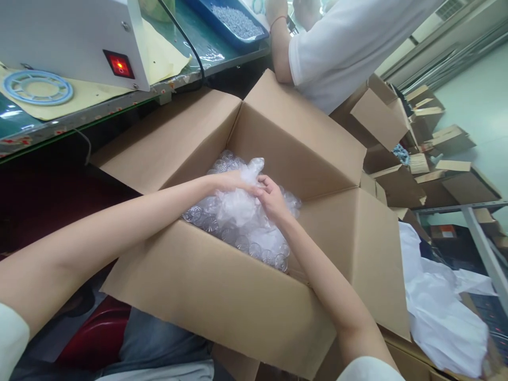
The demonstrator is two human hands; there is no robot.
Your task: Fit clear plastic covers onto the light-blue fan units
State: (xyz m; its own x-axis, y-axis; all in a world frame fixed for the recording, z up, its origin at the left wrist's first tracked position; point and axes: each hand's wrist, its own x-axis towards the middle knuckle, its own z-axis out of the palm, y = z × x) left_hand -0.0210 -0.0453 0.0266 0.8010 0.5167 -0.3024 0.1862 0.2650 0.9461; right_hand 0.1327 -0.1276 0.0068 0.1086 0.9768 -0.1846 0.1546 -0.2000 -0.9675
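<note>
Both of my hands reach into an open cardboard box (222, 280), close together over a bunched clear plastic bag (238, 209). My left hand (236, 182) lies along the bag's gathered neck, its fingers partly hidden by the plastic. From the other side, my right hand (273, 198) pinches the bag with curled fingers. A twisted end of the plastic sticks up above the hands. Under and around the bag lie several clear round plastic pieces (256, 250), stacked in rows along the box's near side.
At the upper left, a machine with a lit red switch (119, 64) and a pale blue ring (37, 87) occupy the bench. A blue tray (238, 24) holds small pieces. Near the far flap, a co-worker's white sleeve (341, 47) shows. Cartons (456, 185) and white plastic (436, 307) stand right.
</note>
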